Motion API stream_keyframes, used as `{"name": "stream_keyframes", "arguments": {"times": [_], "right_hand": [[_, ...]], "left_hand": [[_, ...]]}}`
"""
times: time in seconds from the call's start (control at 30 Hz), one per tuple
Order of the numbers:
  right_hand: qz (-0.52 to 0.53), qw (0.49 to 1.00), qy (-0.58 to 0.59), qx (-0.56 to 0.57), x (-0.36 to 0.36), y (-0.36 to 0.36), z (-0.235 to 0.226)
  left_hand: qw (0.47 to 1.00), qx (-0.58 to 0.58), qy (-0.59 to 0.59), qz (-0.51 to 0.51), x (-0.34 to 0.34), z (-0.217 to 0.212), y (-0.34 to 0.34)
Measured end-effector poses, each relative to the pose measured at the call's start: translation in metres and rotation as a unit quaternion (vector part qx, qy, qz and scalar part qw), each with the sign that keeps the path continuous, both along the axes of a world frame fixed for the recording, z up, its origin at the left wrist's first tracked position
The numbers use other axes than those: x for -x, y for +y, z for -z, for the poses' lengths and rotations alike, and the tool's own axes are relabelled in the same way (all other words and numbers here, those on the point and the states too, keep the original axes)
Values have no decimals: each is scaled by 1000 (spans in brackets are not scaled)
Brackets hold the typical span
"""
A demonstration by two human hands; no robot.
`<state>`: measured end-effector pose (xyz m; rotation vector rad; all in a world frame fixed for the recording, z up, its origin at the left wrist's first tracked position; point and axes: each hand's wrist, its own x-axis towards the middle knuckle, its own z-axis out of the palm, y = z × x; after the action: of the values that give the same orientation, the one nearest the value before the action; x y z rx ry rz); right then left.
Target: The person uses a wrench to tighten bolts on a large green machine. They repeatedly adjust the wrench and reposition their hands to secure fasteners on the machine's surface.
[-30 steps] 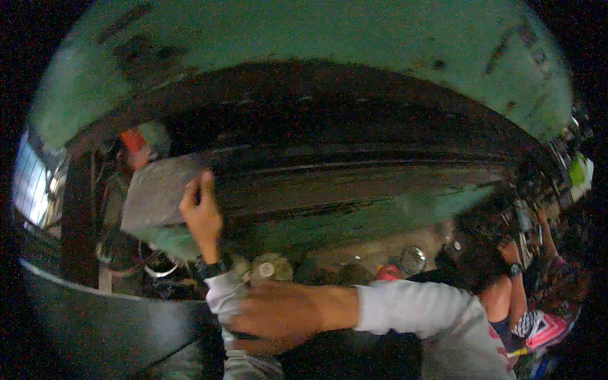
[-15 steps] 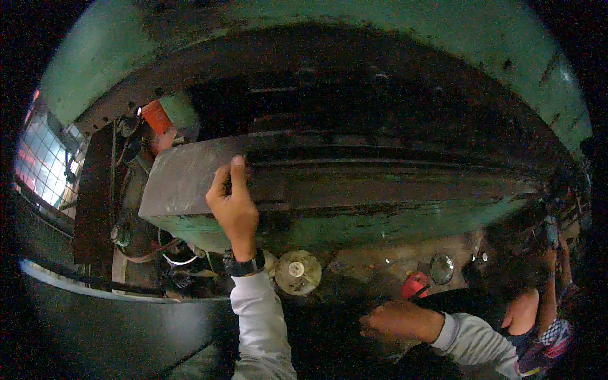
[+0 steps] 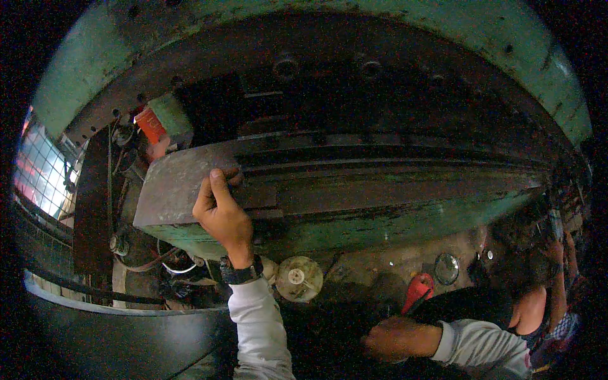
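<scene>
My left hand (image 3: 225, 215), with a dark watch (image 3: 240, 271) on its wrist, is over the left part of a long machine bed (image 3: 183, 180) with a worn, dark top and green front. Its thumb lies against curled fingers near a dark slot (image 3: 380, 158); whatever they pinch, if anything, cannot be made out. My right hand (image 3: 398, 339) is lower right, in front of the bed, closed and smeared by motion. Its fingertips and anything in them are hidden in shadow. A dark, smooth panel (image 3: 133, 335) lies at the lower left, nearest me.
Green machine framing (image 3: 443, 19) arches overhead. An orange container (image 3: 150, 125) stands beyond the bed's left end. Below its front are a round pale container (image 3: 299, 278), a red object (image 3: 419, 290) and a round glassy disc (image 3: 446, 268). Another person's arm (image 3: 557, 253) shows at far right.
My left hand has shifted slightly left and toward me over the bed, its thumb still against the fingers. My right hand has moved slightly down. The whole view has shifted a little.
</scene>
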<state>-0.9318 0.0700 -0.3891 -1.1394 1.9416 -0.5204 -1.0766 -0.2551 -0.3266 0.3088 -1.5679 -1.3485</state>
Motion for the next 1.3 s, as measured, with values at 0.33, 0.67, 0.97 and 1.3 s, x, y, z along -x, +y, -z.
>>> {"name": "stream_keyframes", "arguments": {"times": [0.33, 0.67, 0.97, 1.3], "right_hand": [[7, 1000, -11, -4, 2, -3, -13], [22, 998, 23, 58, -11, 16, 27], [28, 995, 39, 82, -13, 9, 21], [-2, 996, 83, 42, -14, 11, 17]], "left_hand": [[1000, 2, 1, -7, -1, 2, 0], [1000, -6, -2, -11, -3, 2, -1], [1000, -22, -3, 2, 2, -3, -8], [1000, 9, -18, -10, -1, -8, -6]]}}
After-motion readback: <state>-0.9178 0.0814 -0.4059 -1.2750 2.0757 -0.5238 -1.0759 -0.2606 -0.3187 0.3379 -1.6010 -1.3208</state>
